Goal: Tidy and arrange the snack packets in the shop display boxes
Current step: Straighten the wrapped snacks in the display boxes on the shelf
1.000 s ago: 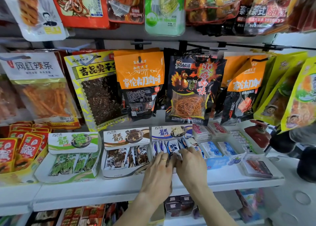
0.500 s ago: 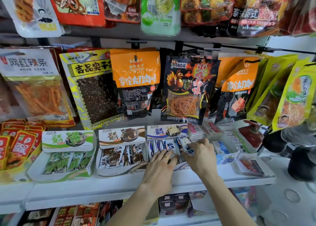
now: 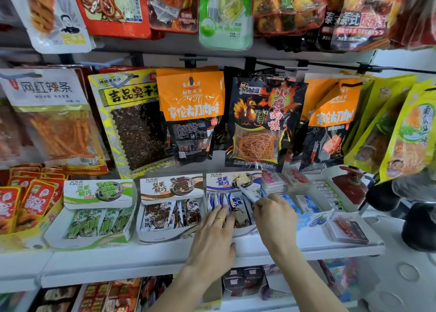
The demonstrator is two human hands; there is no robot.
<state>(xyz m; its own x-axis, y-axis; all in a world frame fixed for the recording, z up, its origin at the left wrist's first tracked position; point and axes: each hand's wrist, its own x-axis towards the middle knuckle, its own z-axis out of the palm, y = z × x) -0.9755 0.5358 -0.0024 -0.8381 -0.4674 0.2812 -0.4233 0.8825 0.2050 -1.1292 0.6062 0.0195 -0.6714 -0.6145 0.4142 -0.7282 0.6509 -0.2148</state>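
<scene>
Snack packets (image 3: 236,208), blue and white, are being worked in the blue display box (image 3: 232,182) on the white shelf (image 3: 141,257), third in a row of like boxes. One packet (image 3: 250,193) is pinched between the curled fingers and thumb of the right hand (image 3: 274,214), raised clear of the row at the box's right end, tilted. The left hand (image 3: 213,239) lies flat with fingers straight, tips pressed against the upright packets, holding them back; a ring is seen on one finger.

Judged part done: the green box (image 3: 99,191) and brown box (image 3: 171,186) to the left appear filled and in fair order. The blue box's row stands loosely, and the lifted packet is yet to be seated. Small flat packs (image 3: 299,201) to the right lie less squarely and may want attention.
</scene>
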